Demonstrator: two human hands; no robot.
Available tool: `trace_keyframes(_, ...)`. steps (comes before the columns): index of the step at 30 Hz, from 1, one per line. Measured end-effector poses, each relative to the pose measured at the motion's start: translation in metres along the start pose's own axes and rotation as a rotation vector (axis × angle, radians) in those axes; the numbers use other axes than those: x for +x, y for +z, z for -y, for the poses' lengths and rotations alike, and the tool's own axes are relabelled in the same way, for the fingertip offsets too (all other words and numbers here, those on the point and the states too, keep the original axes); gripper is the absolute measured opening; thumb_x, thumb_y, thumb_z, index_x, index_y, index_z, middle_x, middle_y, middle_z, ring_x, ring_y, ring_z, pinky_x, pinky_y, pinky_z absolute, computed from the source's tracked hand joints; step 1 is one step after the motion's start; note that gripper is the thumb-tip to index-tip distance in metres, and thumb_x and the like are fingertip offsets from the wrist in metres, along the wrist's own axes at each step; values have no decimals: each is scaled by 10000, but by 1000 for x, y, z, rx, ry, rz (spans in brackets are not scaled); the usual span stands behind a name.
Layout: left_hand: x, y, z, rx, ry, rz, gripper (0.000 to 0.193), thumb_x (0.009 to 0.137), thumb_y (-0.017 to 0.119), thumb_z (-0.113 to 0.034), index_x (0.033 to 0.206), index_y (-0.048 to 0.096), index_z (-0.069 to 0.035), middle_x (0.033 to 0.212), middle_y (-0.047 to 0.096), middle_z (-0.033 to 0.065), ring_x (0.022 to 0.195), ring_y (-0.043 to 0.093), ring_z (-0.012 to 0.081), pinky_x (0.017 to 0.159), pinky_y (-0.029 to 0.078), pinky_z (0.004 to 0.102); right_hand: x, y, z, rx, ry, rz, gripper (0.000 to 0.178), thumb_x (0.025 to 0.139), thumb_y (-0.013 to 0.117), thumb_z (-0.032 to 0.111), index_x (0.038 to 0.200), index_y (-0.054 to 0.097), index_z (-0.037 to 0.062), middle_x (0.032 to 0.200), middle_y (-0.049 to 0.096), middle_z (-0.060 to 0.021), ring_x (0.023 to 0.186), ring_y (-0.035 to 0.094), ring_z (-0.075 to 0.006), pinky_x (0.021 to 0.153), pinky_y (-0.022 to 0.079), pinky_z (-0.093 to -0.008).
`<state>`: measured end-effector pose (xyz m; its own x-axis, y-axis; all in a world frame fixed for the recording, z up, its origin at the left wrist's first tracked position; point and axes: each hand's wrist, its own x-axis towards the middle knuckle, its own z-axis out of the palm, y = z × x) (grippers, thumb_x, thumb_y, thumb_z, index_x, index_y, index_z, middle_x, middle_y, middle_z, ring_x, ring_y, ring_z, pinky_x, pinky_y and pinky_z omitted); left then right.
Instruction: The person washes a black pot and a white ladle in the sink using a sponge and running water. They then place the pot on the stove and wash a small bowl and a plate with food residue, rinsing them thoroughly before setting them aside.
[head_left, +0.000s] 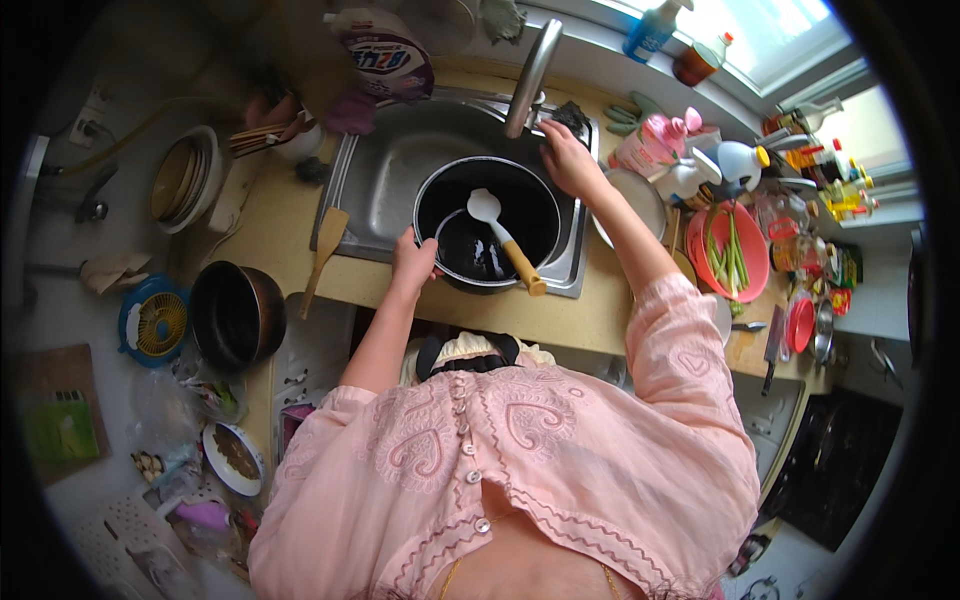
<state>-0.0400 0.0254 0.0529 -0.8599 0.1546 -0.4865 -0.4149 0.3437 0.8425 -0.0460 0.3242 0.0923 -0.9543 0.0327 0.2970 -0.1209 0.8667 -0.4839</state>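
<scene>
A dark round pot (458, 268) with a pale rim sits in the front part of the steel sink (385, 170). My left hand (412, 264) grips its left rim, thumb over the edge. Inside the pot leans a white ladle (484, 206); its wooden handle end rests over the near right rim. Shiny reflections show at the pot's bottom, perhaps water. Behind the pot rises a metal faucet (533, 75), its spout above the far rim. My right hand (570, 162) is at the faucet's right side, fingers curled at its handle, which they mostly hide.
A wooden spatula (326, 250) lies on the counter left of the sink. Further left are an empty dark pot (237, 316) and stacked bowls (185, 180). Bottles (655, 145) crowd the right side, near a pink basin (700, 245) of green stalks and a knife (774, 345).
</scene>
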Motion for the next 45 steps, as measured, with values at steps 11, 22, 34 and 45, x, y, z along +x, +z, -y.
trace_keyframes(11,-12,1,-1,-21,-16,-48,263,746,469,-92,977,569,-15,655,604,76,412,552,147,346,401,263,52,87,-65,42,175,68,289,881,410,153,1107,556,49,1072,585,-181,999,560,-347,844,452,-420)
trace_keyframes(22,-11,1,-1,-57,-17,-78,276,747,493,-69,1005,554,8,743,627,112,454,598,201,347,450,275,56,59,-32,-196,162,209,207,839,427,77,967,587,48,990,609,-193,929,587,-364,794,483,-443)
trace_keyframes(34,-20,-19,6,-40,15,-143,217,751,534,-119,937,561,-9,701,617,96,457,594,187,374,477,287,56,50,-10,-292,257,257,223,857,416,87,1019,570,74,1033,604,-142,950,592,-331,783,495,-422)
trace_keyframes(45,-25,-20,6,36,59,-205,303,740,522,-159,1010,577,-33,730,639,110,493,615,219,413,514,318,43,51,-3,-254,363,361,439,878,362,108,1310,379,185,1388,373,-53,1123,514,-302,883,463,-390)
